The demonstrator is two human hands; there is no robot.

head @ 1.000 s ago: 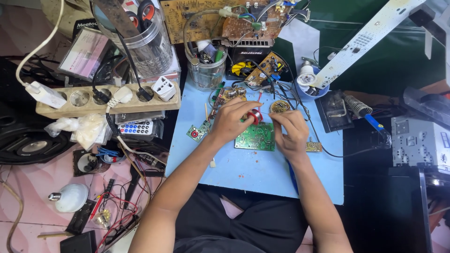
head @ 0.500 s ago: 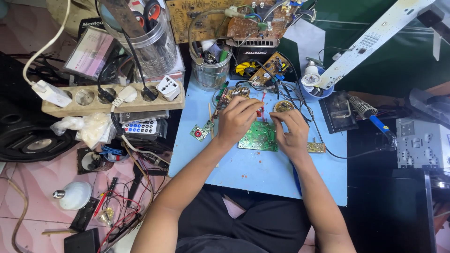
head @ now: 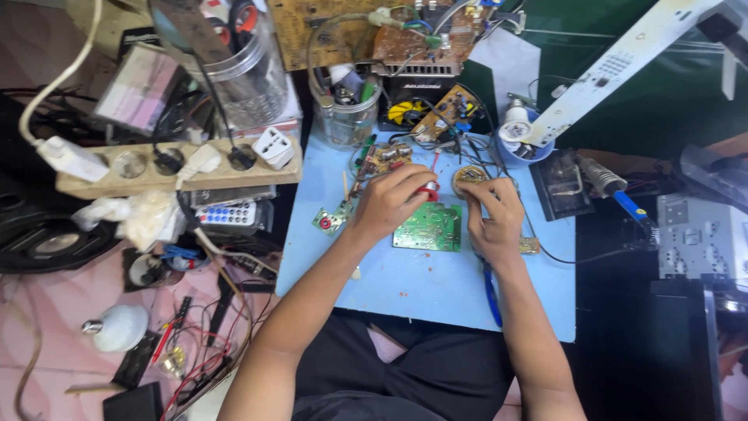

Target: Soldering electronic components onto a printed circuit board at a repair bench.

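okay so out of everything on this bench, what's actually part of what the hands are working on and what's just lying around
In use: left hand pinching a small red part; right hand by the round brown disc; green circuit board beneath.

Lying about: soldering iron, power strip, remote control, white bulb, glass jar.

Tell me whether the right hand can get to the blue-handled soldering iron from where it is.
Probably yes: the soldering iron lies uncovered to the right of the right hand, off the blue mat's edge, with nothing between them.
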